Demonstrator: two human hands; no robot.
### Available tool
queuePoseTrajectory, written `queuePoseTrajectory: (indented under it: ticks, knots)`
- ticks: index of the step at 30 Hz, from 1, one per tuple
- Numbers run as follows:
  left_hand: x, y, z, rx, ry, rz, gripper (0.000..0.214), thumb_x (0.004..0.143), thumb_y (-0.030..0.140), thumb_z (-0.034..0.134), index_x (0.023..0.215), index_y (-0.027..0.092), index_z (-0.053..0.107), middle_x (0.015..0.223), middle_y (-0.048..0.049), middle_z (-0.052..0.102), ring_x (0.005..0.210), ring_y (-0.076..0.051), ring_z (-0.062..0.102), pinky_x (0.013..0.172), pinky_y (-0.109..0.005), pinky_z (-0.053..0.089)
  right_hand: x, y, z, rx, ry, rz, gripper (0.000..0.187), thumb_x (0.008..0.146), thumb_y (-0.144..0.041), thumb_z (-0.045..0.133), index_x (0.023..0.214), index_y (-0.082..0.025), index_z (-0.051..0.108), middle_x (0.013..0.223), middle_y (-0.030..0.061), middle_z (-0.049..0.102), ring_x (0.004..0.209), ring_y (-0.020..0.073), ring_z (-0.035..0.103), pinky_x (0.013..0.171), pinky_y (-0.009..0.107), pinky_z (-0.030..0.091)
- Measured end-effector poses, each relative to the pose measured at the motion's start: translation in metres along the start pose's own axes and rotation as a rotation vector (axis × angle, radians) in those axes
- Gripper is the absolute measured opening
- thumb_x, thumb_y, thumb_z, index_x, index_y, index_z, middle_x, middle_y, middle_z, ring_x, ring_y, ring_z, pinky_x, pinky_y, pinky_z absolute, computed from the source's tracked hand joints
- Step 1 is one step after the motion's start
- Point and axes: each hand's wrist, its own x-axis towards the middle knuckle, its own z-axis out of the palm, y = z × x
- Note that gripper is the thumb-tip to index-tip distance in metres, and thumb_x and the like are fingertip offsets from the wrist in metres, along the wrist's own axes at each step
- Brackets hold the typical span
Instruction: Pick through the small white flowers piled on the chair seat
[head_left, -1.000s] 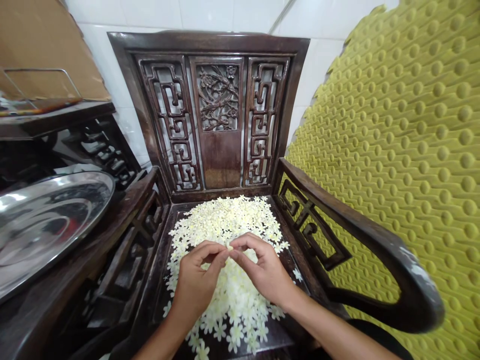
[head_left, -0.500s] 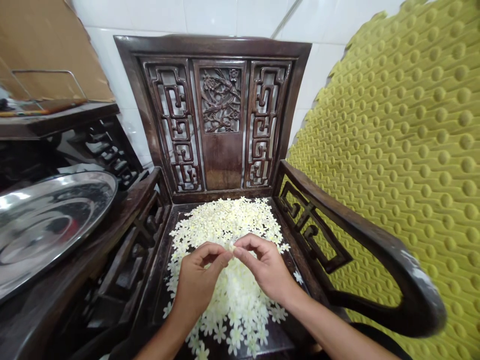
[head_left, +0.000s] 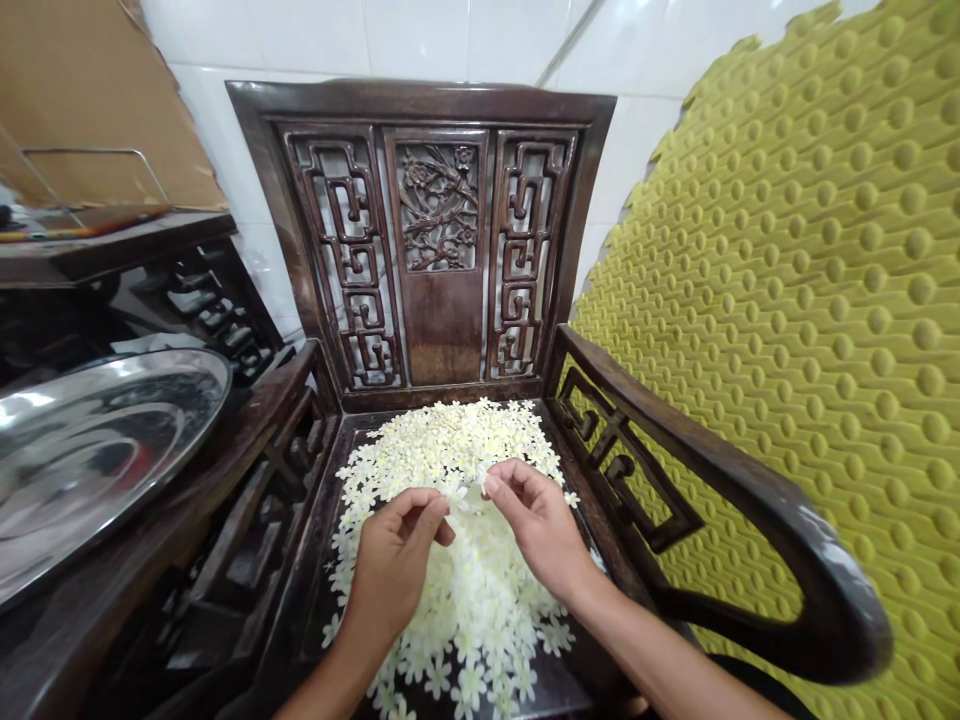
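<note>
Hiding some flowers [head_left: 442, 450], left hand [head_left: 396, 555] and right hand [head_left: 541, 528] seemingly pinch blurred petals [head_left: 457, 494].

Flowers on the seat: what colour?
The flowers are creamy white with pale yellow tints; best seen in the head view.

You have glossy dark wood in the carved armchair [head_left: 444, 325], polished metal in the tray [head_left: 112, 450], matt brown cardboard [head_left: 97, 90], a knobbly, foam-like mat [head_left: 795, 260], shiny wall tiles [head_left: 315, 40] and smooth-petalled flowers [head_left: 442, 440]

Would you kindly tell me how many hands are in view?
2: the left hand and, to its right, the right hand, apart from each other, both above the white flowers.
</note>
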Motion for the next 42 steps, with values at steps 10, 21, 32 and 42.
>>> queuePoseTrajectory:
  ticks: [10,21,32,42]
  knots:
    - [0.007,-0.006,-0.002,-0.042,0.052,-0.1,0.031,0.089,0.046,0.061,0.091,0.017,0.07,0.081,-0.0047,0.071,0.075,-0.02,0.067,0.068,-0.03,0.055,-0.004,-0.001,0.004,-0.081,0.005,-0.058,0.023,0.091,-0.04,0.063,0.084,-0.018,0.063,0.077,0.0007,0.059,0.076,0.0169,0.053,0.071,0.027,0.043]
    - [-0.001,0.002,0.007,0.019,-0.028,0.188,0.012,0.086,0.029,0.068,0.089,0.019,0.075,0.091,-0.0059,0.07,0.087,-0.02,0.067,0.078,-0.03,0.056,-0.012,-0.003,0.01,-0.261,-0.034,-0.164,0.019,0.094,-0.035,0.062,0.084,-0.021,0.07,0.083,0.0024,0.068,0.084,0.0194,0.063,0.079,0.031,0.045]
    - [-0.001,0.005,0.004,0.119,0.009,0.251,0.012,0.087,0.025,0.065,0.08,0.02,0.074,0.078,-0.0034,0.069,0.075,-0.018,0.065,0.068,-0.026,0.052,-0.014,-0.005,0.01,-0.389,0.008,-0.239,0.015,0.093,-0.034,0.063,0.088,-0.022,0.07,0.083,0.003,0.069,0.082,0.0205,0.063,0.078,0.033,0.045]
    - [0.003,0.002,0.004,-0.037,-0.089,0.087,0.019,0.087,0.034,0.066,0.077,0.018,0.069,0.074,-0.0009,0.063,0.07,-0.015,0.06,0.067,-0.025,0.051,-0.013,-0.002,0.008,-0.285,-0.087,-0.197,0.013,0.095,-0.029,0.059,0.1,-0.023,0.069,0.092,0.0032,0.067,0.09,0.0191,0.062,0.08,0.03,0.047]
